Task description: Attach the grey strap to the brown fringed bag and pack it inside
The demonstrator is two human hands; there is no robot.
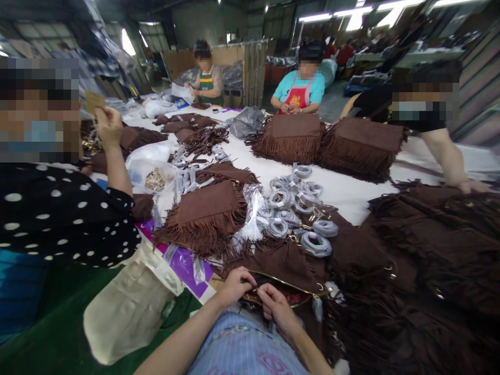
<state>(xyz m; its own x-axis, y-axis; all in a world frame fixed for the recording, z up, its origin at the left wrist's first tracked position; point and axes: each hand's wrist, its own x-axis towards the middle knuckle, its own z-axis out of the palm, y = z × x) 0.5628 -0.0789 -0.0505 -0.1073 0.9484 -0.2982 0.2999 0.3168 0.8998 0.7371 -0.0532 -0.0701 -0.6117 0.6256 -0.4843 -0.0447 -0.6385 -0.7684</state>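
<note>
A brown fringed bag (273, 263) lies in front of me at the table's near edge. Its gold zip stands open, and some reddish lining shows inside. My left hand (236, 285) is closed in a pinch at the left end of the opening. Close beside it, my right hand (276, 304) pinches too, thumb and forefinger pressed together over the opening. Whatever is between the fingertips is too small to make out. A small plastic-wrapped piece (317, 308) hangs at the zip's right end.
Coiled straps in clear wrap (278, 227) and a bundle of white tag strings (254, 211) lie beyond the bag. A fringed bag (207, 202) is to the left; a dark pile of bags (437, 245) fills the right. Several co-workers stand around the table, one (66, 208) close at left.
</note>
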